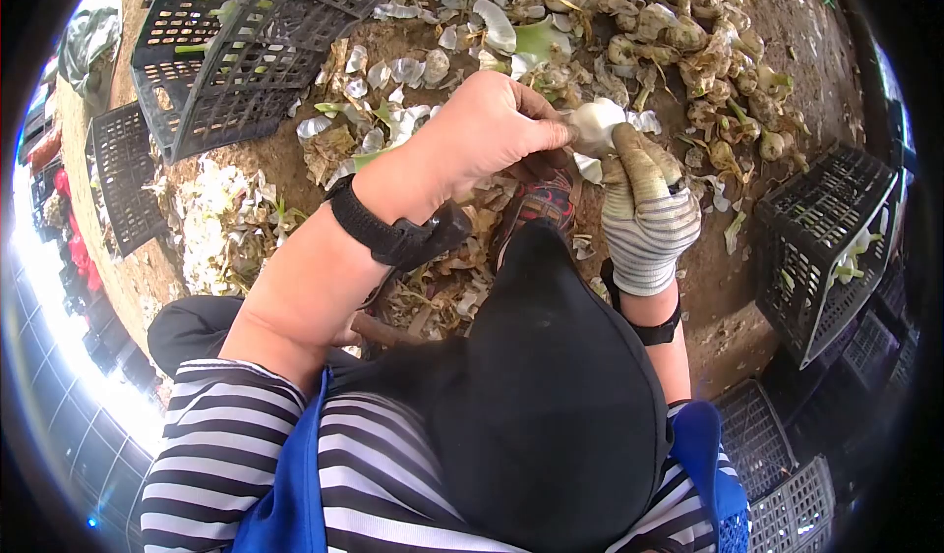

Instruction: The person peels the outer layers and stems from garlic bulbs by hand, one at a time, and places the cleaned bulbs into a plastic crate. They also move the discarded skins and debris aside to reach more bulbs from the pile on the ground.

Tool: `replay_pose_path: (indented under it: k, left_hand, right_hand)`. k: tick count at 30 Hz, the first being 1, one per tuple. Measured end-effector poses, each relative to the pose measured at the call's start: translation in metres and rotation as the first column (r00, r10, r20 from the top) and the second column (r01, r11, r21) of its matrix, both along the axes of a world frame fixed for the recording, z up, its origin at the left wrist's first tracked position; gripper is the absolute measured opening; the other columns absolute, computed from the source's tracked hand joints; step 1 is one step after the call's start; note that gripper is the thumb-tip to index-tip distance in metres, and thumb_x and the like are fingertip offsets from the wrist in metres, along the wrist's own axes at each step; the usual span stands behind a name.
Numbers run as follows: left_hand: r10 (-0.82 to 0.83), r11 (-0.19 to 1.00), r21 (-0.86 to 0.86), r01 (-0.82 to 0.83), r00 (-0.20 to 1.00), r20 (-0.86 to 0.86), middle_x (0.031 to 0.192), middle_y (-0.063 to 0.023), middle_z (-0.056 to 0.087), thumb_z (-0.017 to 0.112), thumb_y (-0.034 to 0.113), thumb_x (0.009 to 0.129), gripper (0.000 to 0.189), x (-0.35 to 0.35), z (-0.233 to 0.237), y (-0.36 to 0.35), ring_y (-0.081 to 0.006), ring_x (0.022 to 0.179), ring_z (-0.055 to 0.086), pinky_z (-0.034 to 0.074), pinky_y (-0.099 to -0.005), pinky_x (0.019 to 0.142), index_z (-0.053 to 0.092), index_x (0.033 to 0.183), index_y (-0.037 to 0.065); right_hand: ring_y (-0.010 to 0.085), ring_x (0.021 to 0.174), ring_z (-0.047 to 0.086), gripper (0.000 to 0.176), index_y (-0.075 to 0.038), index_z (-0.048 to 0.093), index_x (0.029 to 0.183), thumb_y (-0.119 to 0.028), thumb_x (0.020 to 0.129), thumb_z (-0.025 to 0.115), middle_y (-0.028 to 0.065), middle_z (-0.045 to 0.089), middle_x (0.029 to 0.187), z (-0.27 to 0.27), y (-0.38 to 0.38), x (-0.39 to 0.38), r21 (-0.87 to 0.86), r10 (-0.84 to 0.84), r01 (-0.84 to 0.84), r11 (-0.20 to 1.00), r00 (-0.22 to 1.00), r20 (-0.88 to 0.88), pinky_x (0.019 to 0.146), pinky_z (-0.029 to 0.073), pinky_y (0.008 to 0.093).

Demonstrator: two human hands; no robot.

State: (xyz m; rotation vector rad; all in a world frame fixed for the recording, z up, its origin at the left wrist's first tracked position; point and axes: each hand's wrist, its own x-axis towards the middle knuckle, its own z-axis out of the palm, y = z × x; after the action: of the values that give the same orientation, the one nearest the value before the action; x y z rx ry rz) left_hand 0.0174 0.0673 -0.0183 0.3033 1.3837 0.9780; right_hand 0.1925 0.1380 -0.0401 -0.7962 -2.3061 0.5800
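A white garlic bulb (597,118) is held up in front of me between both hands. My left hand (497,125), bare with a black strap at the wrist, is closed, with thumb and fingertips pinching the bulb's left side. My right hand (647,207) wears a striped knit glove with soiled fingers and is closed on the bulb from the right. A loose piece of white skin (588,167) hangs just beneath the bulb. The fingers partly hide the bulb's underside.
A heap of unpeeled garlic (688,42) lies on the dirt at the far right. Peeled skins (231,219) cover the ground to the left. Black plastic crates stand at the upper left (236,61) and at right (821,248). My shoe (546,204) is below my hands.
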Motion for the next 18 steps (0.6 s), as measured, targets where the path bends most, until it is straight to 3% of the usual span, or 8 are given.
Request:
replay_pose_path:
  k: [3,7,8,10,11,14,15,18]
  left_hand:
    - [-0.004,0.998,-0.067,0.007,0.999,0.046,0.07,-0.0099,0.065,0.065,0.008,0.077,0.012,-0.002,0.0,0.004,-0.0127,0.06,0.062,0.051,-0.0246,0.057,0.065,0.078,-0.004]
    - [-0.04,0.999,0.025,0.044,0.986,-0.165,0.062,-0.0049,0.06,0.061,0.006,0.073,0.008,0.006,-0.015,0.002,-0.0096,0.054,0.056,0.046,-0.0224,0.051,0.061,0.068,-0.001]
    - [-0.026,0.997,0.067,0.046,0.962,-0.272,0.06,-0.003,0.058,0.06,0.005,0.071,0.008,0.007,-0.017,0.002,-0.0082,0.052,0.054,0.043,-0.0219,0.049,0.06,0.066,0.0]
    - [-0.051,0.994,0.07,0.088,0.907,-0.417,0.059,-0.0023,0.057,0.06,0.006,0.071,0.009,0.006,-0.017,0.0,-0.0073,0.052,0.052,0.042,-0.0221,0.048,0.059,0.065,-0.001]
    - [-0.074,0.989,0.065,0.132,0.831,-0.551,0.058,-0.0016,0.055,0.06,0.007,0.07,0.01,0.005,-0.017,-0.002,-0.0064,0.051,0.05,0.041,-0.0223,0.048,0.059,0.065,-0.001]
    - [-0.02,0.999,0.02,0.042,0.771,-0.636,0.057,-0.0003,0.054,0.06,0.009,0.07,0.012,-0.004,-0.032,-0.013,-0.0054,0.051,0.046,0.038,-0.0226,0.047,0.058,0.064,-0.002]
    - [-0.02,0.999,0.022,0.044,0.771,-0.637,0.057,-0.0003,0.054,0.06,0.009,0.07,0.012,-0.008,-0.037,-0.017,-0.0054,0.051,0.046,0.038,-0.0226,0.047,0.058,0.064,-0.002]
    - [0.064,0.993,-0.047,-0.111,0.814,-0.577,0.052,0.001,0.051,0.063,0.015,0.073,0.02,-0.015,-0.042,-0.024,-0.0056,0.049,0.046,0.039,-0.0231,0.047,0.059,0.063,-0.001]
  right_hand:
    - [0.0283,0.076,0.064,0.021,-0.006,0.066,0.093,-0.007,0.072,0.068,0.013,0.065,0.085,-0.004,0.0,0.002,-0.054,0.002,-0.001,0.999,1.0,0.018,0.068,0.051,0.0343]
    - [0.0227,0.072,0.064,0.018,-0.003,0.066,0.093,-0.005,0.075,0.066,0.0126,0.065,0.081,-0.002,-0.001,0.002,-0.173,0.011,-0.023,0.985,0.997,-0.071,0.066,0.051,0.0313]
    - [0.0189,0.073,0.063,0.017,0.001,0.065,0.095,-0.004,0.079,0.063,0.0106,0.065,0.082,0.0,-0.005,0.002,-0.444,-0.063,0.033,0.896,0.997,-0.052,0.068,0.051,0.0293]
    - [0.0137,0.076,0.061,0.019,0.007,0.061,0.099,-0.007,0.086,0.057,0.0082,0.064,0.083,0.001,-0.009,0.001,-0.829,-0.21,0.071,0.554,0.976,-0.057,0.07,0.051,0.0267]
    - [0.0137,0.076,0.061,0.019,0.007,0.061,0.099,-0.007,0.086,0.057,0.0082,0.064,0.083,0.001,-0.009,0.001,-0.83,-0.21,0.07,0.554,0.976,-0.058,0.07,0.051,0.0267]
    - [0.0175,0.076,0.062,0.024,0.007,0.058,0.101,-0.012,0.088,0.055,0.0121,0.063,0.085,-0.006,-0.008,0.004,-0.962,-0.436,-0.158,0.222,0.866,-0.243,0.07,0.054,0.0313]
    - [0.0175,0.076,0.062,0.024,0.007,0.058,0.101,-0.012,0.088,0.055,0.0121,0.063,0.085,-0.007,-0.004,0.006,-0.962,-0.438,-0.158,0.224,0.865,-0.245,0.07,0.054,0.0313]
    - [0.0249,0.086,0.062,0.03,0.005,0.054,0.104,-0.02,0.088,0.055,0.0153,0.061,0.097,-0.015,0.006,0.012,-0.914,-0.535,-0.395,-0.097,0.795,-0.286,0.07,0.055,0.0351]
